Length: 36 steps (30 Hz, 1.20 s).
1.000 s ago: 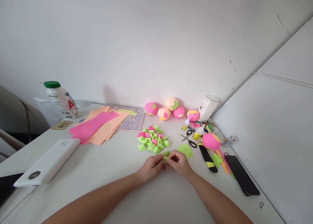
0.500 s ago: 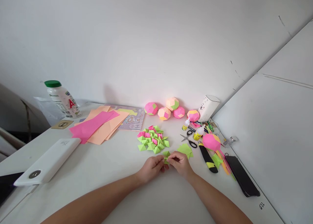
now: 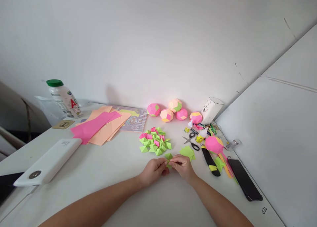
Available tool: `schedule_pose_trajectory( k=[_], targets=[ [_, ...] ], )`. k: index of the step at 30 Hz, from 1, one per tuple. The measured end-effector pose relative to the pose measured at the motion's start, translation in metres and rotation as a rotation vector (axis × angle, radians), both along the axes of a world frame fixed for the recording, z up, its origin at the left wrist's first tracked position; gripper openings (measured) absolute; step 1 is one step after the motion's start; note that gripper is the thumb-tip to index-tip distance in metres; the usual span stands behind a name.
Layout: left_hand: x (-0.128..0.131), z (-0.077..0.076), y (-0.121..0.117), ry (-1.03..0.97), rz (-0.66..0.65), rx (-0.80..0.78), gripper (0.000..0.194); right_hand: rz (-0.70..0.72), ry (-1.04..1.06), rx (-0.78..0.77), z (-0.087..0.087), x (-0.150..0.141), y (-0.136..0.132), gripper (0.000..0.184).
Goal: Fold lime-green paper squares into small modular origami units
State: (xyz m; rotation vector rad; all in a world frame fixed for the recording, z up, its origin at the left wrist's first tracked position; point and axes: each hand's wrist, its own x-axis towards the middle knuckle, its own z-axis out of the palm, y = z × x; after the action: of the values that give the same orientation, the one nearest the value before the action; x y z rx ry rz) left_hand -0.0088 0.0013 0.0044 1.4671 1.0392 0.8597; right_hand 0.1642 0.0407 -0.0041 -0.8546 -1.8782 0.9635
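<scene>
My left hand (image 3: 154,170) and my right hand (image 3: 182,167) meet at the front of the white table, fingertips pinched on a small green paper piece (image 3: 168,164). Most of that piece is hidden by the fingers. Just beyond the fingertips lies a folded green paper unit (image 3: 168,156). Behind it is a pile of folded green and pink paper units (image 3: 155,141). Flat green paper sheets (image 3: 187,152) rest beside my right hand. Scissors (image 3: 191,141) with black handles lie open behind those sheets.
Several faceted paper balls (image 3: 166,115) line the wall. Two glue bottles (image 3: 201,134), a utility knife (image 3: 210,161) and a phone (image 3: 244,178) are on the right. Pink and orange paper sheets (image 3: 95,126), a white power bank (image 3: 51,162) and a green-capped bottle (image 3: 64,99) stand left.
Both hands stay pinched on the green paper piece, with only slight finger movement. The view has shifted a little.
</scene>
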Motion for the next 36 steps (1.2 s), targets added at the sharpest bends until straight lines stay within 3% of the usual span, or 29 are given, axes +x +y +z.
schedule_pose_trajectory(
  k=[7, 13, 21, 36],
  targets=[
    [0.0015, 0.0018, 0.0005, 0.032, -0.015, 0.05, 0.034, -0.016, 0.043, -0.144, 0.0024, 0.0008, 0.0008, 0.016],
    [0.0053, 0.0023, 0.0008, 0.003, 0.11, -0.055, 0.023, 0.006, 0.061, -0.207, 0.0021, 0.0013, 0.0018, 0.02],
    [0.0051, 0.0046, -0.0006, -0.056, 0.101, -0.078, 0.019, 0.047, 0.085, -0.379, 0.0053, 0.002, 0.0008, 0.023],
    [0.0022, 0.007, 0.0005, -0.129, 0.163, -0.086, 0.025, 0.044, 0.146, -0.442, 0.0002, 0.0046, 0.003, 0.025]
  ],
)
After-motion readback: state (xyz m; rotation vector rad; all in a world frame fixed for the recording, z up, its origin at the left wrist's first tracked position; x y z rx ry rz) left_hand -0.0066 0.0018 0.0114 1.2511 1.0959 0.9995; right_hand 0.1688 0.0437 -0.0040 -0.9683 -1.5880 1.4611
